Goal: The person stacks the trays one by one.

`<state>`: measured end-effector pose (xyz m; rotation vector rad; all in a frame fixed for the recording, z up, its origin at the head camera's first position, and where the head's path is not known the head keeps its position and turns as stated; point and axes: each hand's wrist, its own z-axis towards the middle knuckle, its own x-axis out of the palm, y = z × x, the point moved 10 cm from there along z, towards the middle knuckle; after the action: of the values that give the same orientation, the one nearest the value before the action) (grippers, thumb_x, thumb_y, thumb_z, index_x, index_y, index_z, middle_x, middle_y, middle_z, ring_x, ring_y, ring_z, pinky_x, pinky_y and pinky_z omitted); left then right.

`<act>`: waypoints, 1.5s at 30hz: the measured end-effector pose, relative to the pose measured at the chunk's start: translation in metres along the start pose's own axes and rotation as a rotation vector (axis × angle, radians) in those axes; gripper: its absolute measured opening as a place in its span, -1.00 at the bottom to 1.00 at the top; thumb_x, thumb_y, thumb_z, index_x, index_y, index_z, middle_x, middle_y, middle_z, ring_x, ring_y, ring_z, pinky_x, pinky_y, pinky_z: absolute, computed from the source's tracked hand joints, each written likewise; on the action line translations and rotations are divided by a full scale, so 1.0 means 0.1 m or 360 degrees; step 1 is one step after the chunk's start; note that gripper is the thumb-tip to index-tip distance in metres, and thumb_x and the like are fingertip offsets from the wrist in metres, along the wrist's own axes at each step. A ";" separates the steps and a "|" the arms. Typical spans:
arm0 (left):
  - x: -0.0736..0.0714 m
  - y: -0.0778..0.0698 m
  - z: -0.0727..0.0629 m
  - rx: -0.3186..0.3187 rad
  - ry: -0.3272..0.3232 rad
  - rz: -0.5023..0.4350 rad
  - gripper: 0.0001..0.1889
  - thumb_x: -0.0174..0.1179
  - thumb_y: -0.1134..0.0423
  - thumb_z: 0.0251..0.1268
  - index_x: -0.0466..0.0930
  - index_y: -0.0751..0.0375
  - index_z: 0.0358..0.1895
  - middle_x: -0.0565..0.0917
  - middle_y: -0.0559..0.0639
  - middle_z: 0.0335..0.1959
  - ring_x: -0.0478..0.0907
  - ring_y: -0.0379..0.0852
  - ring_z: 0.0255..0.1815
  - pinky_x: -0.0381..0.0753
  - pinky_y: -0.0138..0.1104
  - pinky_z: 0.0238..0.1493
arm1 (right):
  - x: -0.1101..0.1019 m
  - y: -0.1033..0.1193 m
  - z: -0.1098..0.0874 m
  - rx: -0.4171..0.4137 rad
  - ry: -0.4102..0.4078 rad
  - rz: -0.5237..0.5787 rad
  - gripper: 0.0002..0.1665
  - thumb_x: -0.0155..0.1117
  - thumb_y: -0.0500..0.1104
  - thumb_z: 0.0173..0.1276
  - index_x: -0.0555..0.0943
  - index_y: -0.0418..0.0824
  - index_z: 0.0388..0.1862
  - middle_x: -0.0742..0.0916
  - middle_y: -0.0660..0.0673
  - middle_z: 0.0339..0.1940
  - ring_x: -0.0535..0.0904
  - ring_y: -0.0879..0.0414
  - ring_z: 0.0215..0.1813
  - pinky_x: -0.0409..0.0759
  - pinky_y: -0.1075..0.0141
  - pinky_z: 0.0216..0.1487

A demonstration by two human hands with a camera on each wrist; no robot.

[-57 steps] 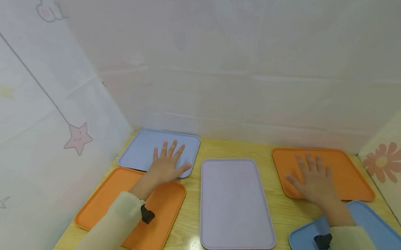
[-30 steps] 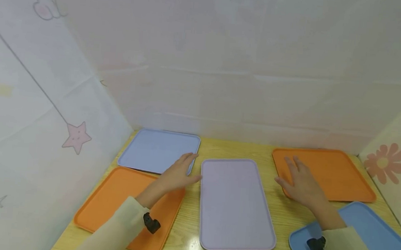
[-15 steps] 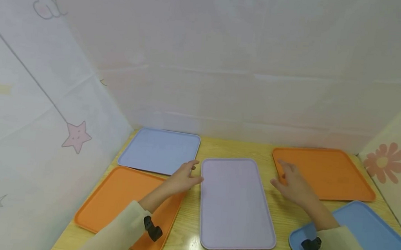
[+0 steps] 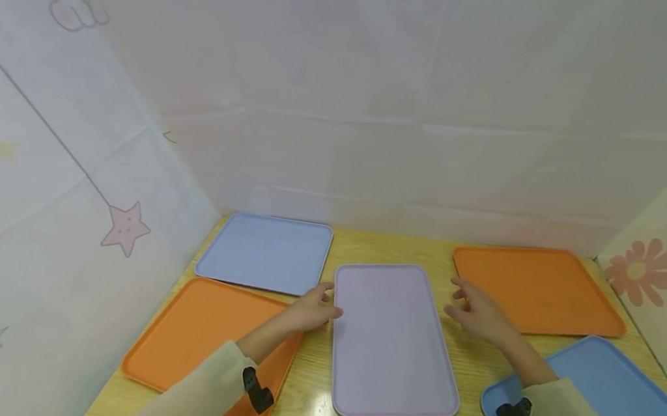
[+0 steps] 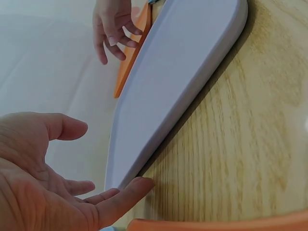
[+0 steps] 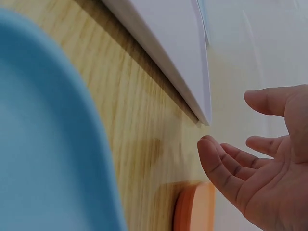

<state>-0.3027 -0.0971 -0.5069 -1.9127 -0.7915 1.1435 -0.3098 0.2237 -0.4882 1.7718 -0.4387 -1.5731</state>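
Observation:
A pale lilac tray [image 4: 396,343] lies flat in the middle of the wooden table. At its left long edge is my left hand [image 4: 312,307], thumb over the rim and fingers loosely bent beside it. In the left wrist view the fingers [image 5: 120,202] are spread near the tray's edge, and I cannot tell whether they touch it. My right hand [image 4: 480,314] hovers to the right of the tray, apart from it. Its fingers [image 6: 216,168] are relaxed, with a gap to the thumb and nothing between them.
To the left lie a light blue tray [image 4: 268,252] at the back and an orange tray [image 4: 200,334] in front. On the right are another orange tray [image 4: 539,289] and a blue tray [image 4: 618,400]. Pale cloth walls [image 4: 341,104] enclose the table [image 4: 307,389].
Both hands, first spread flat over the back trays, have come inward and nearer, to either side of the lilac tray. Their fingers have bent a little. The trays have stayed put.

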 end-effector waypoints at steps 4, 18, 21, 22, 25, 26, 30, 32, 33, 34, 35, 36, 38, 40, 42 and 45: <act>0.05 0.00 -0.01 -0.0014 0.0027 -0.0066 -0.15 0.28 0.25 0.33 0.03 0.39 0.57 0.33 0.49 0.35 0.60 0.08 -0.06 0.73 0.02 -0.04 | 0.11 -0.05 0.02 0.0078 0.0106 0.0130 -0.17 0.29 -0.12 0.47 0.17 -0.45 0.53 0.53 -0.52 0.23 0.67 0.02 -0.18 0.73 0.25 -0.32; 0.13 -0.01 -0.03 0.0025 -0.0058 0.0101 -0.06 0.35 0.39 0.08 0.04 0.53 0.53 0.46 0.52 0.19 0.47 0.36 0.22 0.50 0.12 0.29 | 0.39 -0.12 -0.01 0.0279 0.0310 0.0280 -0.14 0.38 -0.17 0.38 0.20 -0.41 0.51 0.54 -0.36 0.14 0.60 -0.02 -0.11 0.70 0.20 -0.21; 0.14 0.04 -0.02 -0.0014 -0.0065 0.0081 -0.03 0.35 0.42 0.03 0.03 0.49 0.54 0.47 0.47 0.17 0.48 0.31 0.18 0.51 0.11 0.27 | 0.44 -0.13 -0.02 0.0331 0.0343 0.0334 -0.11 0.39 -0.18 0.36 0.17 -0.41 0.52 0.53 -0.33 0.09 0.59 -0.01 -0.15 0.71 0.17 -0.21; 0.15 0.06 -0.02 -0.0028 -0.0064 0.0068 -0.02 0.36 0.43 0.02 0.03 0.47 0.55 0.46 0.45 0.17 0.47 0.29 0.17 0.54 0.09 0.25 | 0.45 -0.14 -0.02 0.0350 0.0349 0.0352 -0.11 0.39 -0.19 0.35 0.17 -0.41 0.52 0.53 -0.32 0.08 0.59 -0.01 -0.16 0.72 0.17 -0.21; 0.17 0.10 -0.01 -0.0051 -0.0052 0.0019 0.00 0.35 0.46 -0.01 0.01 0.46 0.55 0.42 0.44 0.18 0.46 0.27 0.17 0.61 0.03 0.17 | 0.48 -0.15 -0.04 0.0397 0.0363 0.0419 -0.10 0.38 -0.23 0.34 0.15 -0.41 0.53 0.51 -0.31 0.05 0.59 -0.01 -0.20 0.73 0.16 -0.23; 0.17 0.12 0.00 -0.0055 -0.0046 -0.0011 0.00 0.35 0.48 -0.02 0.00 0.46 0.55 0.41 0.45 0.18 0.45 0.26 0.16 0.66 0.00 0.10 | 0.49 -0.15 -0.04 0.0408 0.0362 0.0432 -0.10 0.38 -0.24 0.34 0.15 -0.41 0.52 0.51 -0.30 0.04 0.58 -0.01 -0.20 0.73 0.16 -0.24; 0.21 0.14 0.02 -0.0059 -0.0002 -0.0154 0.01 0.30 0.58 -0.06 -0.03 0.50 0.55 0.40 0.39 0.08 0.51 0.21 0.01 0.78 -0.06 -0.19 | 0.51 -0.16 -0.06 0.0448 0.0364 0.0490 -0.14 0.36 -0.30 0.32 0.18 -0.39 0.51 0.49 -0.29 -0.01 0.57 -0.02 -0.20 0.72 0.16 -0.24; 0.22 0.15 0.04 -0.0059 0.0010 -0.0204 0.00 0.27 0.62 -0.08 -0.02 0.52 0.54 0.39 0.33 -0.01 0.51 0.13 -0.09 0.79 -0.11 -0.28 | 0.52 -0.17 -0.06 0.0464 0.0365 0.0512 -0.15 0.35 -0.33 0.31 0.18 -0.38 0.50 0.48 -0.28 -0.04 0.56 -0.02 -0.19 0.72 0.16 -0.26; 0.23 0.16 0.04 -0.0066 0.0021 -0.0236 -0.01 0.26 0.64 -0.08 -0.01 0.52 0.54 0.37 0.29 -0.04 0.52 0.11 -0.13 0.79 -0.10 -0.30 | 0.52 -0.18 -0.06 0.0474 0.0363 0.0527 -0.16 0.34 -0.35 0.31 0.19 -0.38 0.50 0.48 -0.27 -0.06 0.56 -0.03 -0.20 0.72 0.15 -0.27; 0.24 0.17 0.05 -0.0073 0.0025 -0.0255 -0.01 0.24 0.65 -0.08 -0.01 0.52 0.53 0.36 0.27 -0.07 0.52 0.09 -0.16 0.79 -0.10 -0.31 | 0.52 -0.19 -0.05 0.0485 0.0361 0.0536 -0.16 0.33 -0.36 0.31 0.19 -0.37 0.50 0.47 -0.27 -0.07 0.55 -0.03 -0.20 0.71 0.16 -0.28; 0.25 0.18 0.05 -0.0082 0.0034 -0.0283 -0.02 0.23 0.67 -0.08 0.00 0.52 0.53 0.34 0.25 -0.10 0.53 0.08 -0.19 0.79 -0.09 -0.32 | 0.53 -0.20 -0.05 0.0494 0.0359 0.0549 -0.16 0.32 -0.37 0.31 0.18 -0.37 0.50 0.47 -0.27 -0.08 0.54 -0.03 -0.20 0.71 0.16 -0.30; 0.26 0.19 0.06 -0.0092 0.0039 -0.0305 -0.03 0.22 0.68 -0.08 0.01 0.51 0.53 0.33 0.23 -0.12 0.54 0.08 -0.21 0.79 -0.09 -0.32 | 0.53 -0.21 -0.05 0.0505 0.0358 0.0562 -0.17 0.31 -0.39 0.31 0.17 -0.36 0.50 0.46 -0.26 -0.09 0.54 -0.03 -0.20 0.71 0.16 -0.31; 0.27 0.21 0.06 -0.0103 0.0045 -0.0327 -0.04 0.19 0.70 -0.09 0.03 0.49 0.53 0.30 0.19 -0.15 0.54 0.05 -0.24 0.79 -0.09 -0.35 | 0.55 -0.24 -0.04 0.0533 0.0350 0.0582 -0.17 0.30 -0.41 0.31 0.17 -0.35 0.50 0.46 -0.26 -0.11 0.53 -0.03 -0.21 0.71 0.17 -0.34; 0.28 0.21 0.07 -0.0116 0.0047 -0.0340 -0.04 0.16 0.73 -0.10 0.04 0.47 0.52 0.29 0.16 -0.17 0.55 0.05 -0.29 0.79 -0.08 -0.38 | 0.56 -0.26 -0.04 0.0559 0.0341 0.0590 -0.18 0.29 -0.42 0.31 0.17 -0.33 0.50 0.46 -0.25 -0.12 0.54 -0.02 -0.24 0.71 0.17 -0.37; 0.28 0.21 0.07 -0.0123 0.0043 -0.0336 -0.04 0.14 0.76 -0.13 0.06 0.45 0.52 0.28 0.15 -0.18 0.55 0.04 -0.33 0.79 -0.07 -0.40 | 0.56 -0.27 -0.03 0.0574 0.0334 0.0582 -0.17 0.27 -0.44 0.30 0.17 -0.33 0.50 0.46 -0.24 -0.13 0.53 -0.02 -0.26 0.72 0.16 -0.39; 0.28 0.21 0.08 -0.0134 0.0033 -0.0327 -0.03 0.13 0.78 -0.14 0.08 0.42 0.52 0.29 0.15 -0.17 0.55 0.03 -0.37 0.79 -0.07 -0.41 | 0.55 -0.27 -0.02 0.0578 0.0319 0.0558 -0.16 0.27 -0.47 0.28 0.17 -0.33 0.49 0.46 -0.24 -0.14 0.53 -0.02 -0.26 0.73 0.14 -0.40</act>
<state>-0.2958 -0.0834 -0.5398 -1.8591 -1.0132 0.9769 -0.3030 0.2063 -0.5463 1.9651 -0.9262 -1.1089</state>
